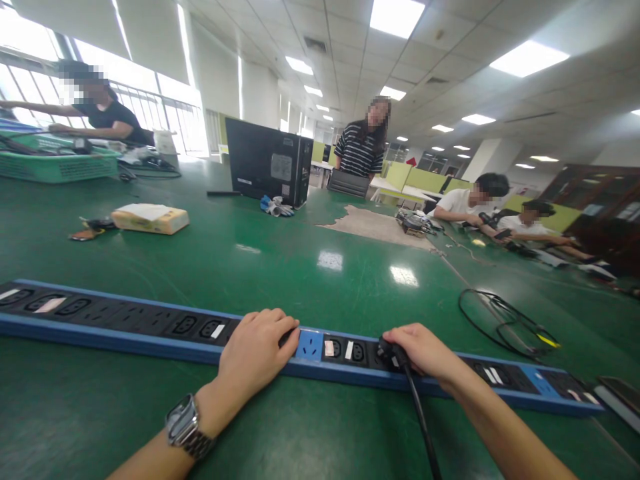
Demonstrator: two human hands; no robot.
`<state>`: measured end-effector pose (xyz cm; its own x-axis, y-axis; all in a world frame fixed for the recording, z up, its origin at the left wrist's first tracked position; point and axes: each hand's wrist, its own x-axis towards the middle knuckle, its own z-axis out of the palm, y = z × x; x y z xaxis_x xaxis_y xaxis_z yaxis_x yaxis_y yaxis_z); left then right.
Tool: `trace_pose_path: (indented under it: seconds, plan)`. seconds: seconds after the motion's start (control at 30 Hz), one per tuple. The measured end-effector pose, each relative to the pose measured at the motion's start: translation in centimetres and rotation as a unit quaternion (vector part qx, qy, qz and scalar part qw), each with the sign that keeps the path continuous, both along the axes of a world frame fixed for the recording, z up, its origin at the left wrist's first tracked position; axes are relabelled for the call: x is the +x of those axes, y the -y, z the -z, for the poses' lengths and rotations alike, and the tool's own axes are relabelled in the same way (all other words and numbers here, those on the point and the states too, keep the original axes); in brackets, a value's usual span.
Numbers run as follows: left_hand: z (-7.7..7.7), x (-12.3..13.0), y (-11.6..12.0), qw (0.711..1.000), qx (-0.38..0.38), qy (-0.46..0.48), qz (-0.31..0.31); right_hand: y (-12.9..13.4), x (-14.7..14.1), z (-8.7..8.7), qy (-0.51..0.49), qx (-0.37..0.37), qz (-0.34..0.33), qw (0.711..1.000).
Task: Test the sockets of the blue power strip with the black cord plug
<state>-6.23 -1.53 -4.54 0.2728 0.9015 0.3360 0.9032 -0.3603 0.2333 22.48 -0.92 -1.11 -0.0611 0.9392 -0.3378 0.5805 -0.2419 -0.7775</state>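
A long blue-and-black power strip lies across the green table, with several sockets facing up and small white stickers beside some of them. My left hand, with a watch on its wrist, is closed over the strip just left of a blue socket. Its fingers lie over the far edge, so their tips are partly hidden. To the right, my right hand grips a black plug at a socket on the strip. How deep the plug sits cannot be seen. From it a black cable runs down toward me.
A coiled black cable lies beyond the strip at right. Farther back are a yellow tissue pack, gloves, a black computer case and a green basket. Several people are around the table.
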Motion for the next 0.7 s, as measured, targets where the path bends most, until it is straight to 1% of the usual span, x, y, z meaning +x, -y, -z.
trace_pose_path:
  seconds: [0.1,0.23,0.37,0.57,0.7]
  plan:
    - [-0.08,0.00,0.05,1.000,-0.002,-0.005,-0.001,-0.12,0.29,-0.18,0.004,-0.015,0.010,1.000]
    - [-0.21,-0.06,0.15,1.000,0.000,-0.005,-0.002,-0.06,0.48,-0.30,0.005,-0.021,0.002,1.000]
    - [-0.19,-0.13,0.13,1.000,0.004,0.001,0.000,-0.01,0.54,-0.15,0.002,-0.013,-0.021,1.000]
    - [-0.09,-0.13,0.19,1.000,-0.006,-0.008,-0.004,-0.26,0.44,-0.04,0.031,0.002,-0.065,0.997]
    - [-0.16,-0.09,0.19,1.000,-0.006,-0.010,-0.004,-0.44,0.39,-0.04,0.031,0.001,-0.069,0.997]
